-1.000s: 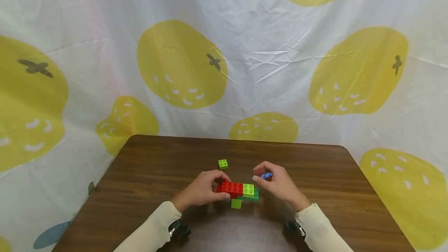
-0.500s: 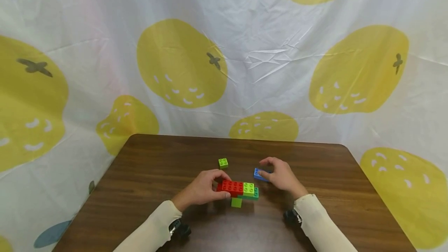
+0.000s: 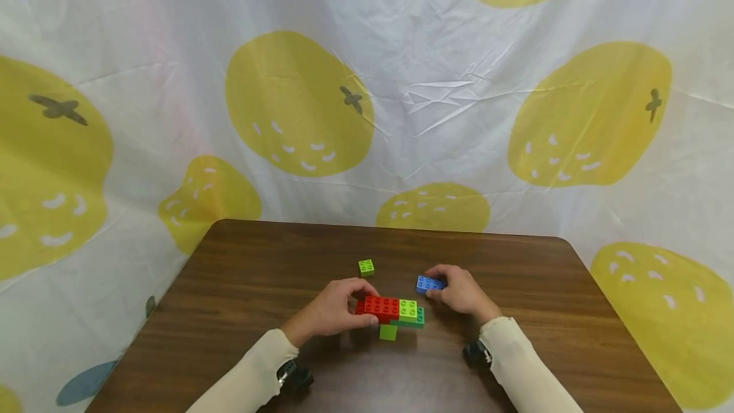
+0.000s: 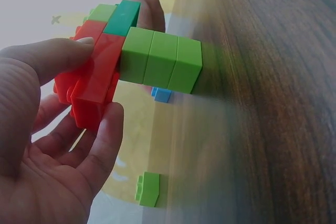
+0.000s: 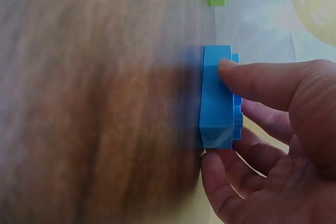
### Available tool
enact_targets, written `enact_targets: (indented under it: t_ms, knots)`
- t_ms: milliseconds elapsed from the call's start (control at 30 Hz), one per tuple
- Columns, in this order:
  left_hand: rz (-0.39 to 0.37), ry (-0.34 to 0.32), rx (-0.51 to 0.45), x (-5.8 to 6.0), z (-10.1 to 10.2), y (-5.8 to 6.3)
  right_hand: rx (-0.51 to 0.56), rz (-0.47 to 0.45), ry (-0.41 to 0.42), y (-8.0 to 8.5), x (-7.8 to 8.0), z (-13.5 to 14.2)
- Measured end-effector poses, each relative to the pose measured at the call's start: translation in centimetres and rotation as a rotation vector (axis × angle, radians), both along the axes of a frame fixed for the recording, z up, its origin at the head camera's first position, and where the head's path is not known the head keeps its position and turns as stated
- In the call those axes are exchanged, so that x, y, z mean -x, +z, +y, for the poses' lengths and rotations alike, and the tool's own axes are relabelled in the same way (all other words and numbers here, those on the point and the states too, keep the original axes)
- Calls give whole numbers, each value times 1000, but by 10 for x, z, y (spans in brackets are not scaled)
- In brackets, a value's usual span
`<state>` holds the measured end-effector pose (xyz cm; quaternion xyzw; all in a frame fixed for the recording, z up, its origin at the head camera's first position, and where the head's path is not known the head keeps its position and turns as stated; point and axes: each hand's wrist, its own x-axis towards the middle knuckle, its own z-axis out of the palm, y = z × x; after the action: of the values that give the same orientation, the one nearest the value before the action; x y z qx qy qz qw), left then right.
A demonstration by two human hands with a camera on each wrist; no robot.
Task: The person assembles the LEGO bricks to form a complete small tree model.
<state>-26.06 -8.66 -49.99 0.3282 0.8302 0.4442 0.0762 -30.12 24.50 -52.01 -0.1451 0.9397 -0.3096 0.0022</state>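
Your left hand (image 3: 331, 308) pinches the left end of a red-and-green block build (image 3: 383, 308) over mid-table; whether its green foot meets the wood cannot be told. Your right hand (image 3: 463, 293) pinches the right end of a blue block (image 3: 429, 283), which sits on the table (image 3: 275, 250) to the build's far right. A loose green block (image 3: 366, 268) lies left of the blue one. Surface: dark brown wood grain, sheen at the near side, rounded far corners. Room: white cloth (image 3: 424, 152) printed with yellow fruit hangs behind and to both sides.
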Motion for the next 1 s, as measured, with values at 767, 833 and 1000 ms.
enact_targets:
  t_ms: [767, 833, 1000]
  knots:
    - [-3, -20, -29, 1, 0, -1, 78, 79, 2, 20, -9, -14]
    - [-2, -18, -24, 0, 0, -2, 109, 70, -2, 24, -12, -17]
    - [-6, -15, -28, 1, 0, -2, 146, 67, 14, 33, -19, -22]
